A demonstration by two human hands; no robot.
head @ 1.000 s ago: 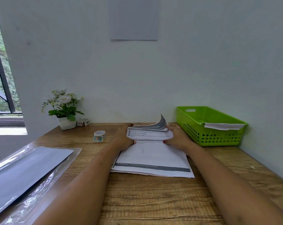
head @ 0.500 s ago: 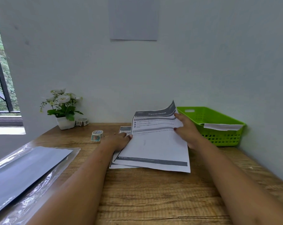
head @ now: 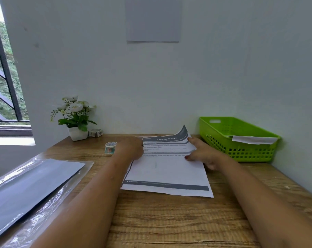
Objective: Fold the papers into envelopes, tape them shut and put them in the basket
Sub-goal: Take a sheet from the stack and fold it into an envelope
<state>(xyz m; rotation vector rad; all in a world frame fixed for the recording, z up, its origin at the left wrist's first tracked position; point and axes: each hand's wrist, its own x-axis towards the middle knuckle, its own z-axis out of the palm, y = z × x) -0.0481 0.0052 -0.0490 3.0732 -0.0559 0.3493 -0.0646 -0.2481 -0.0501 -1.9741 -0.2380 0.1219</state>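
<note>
Lay at lower left on the wooden table (head: 169, 222): a dark sheet in a plastic sleeve (head: 26, 190). Mid-frame, pressed the printed papers (head: 166, 172) with the right hand (head: 203, 153), fingers spread flat, far corner curling up. Rested the left hand (head: 130, 149) on their left edge; could not tell its grip. Farther back, noted a tape roll (head: 111, 147), then a green basket (head: 241, 153) at right.
</note>
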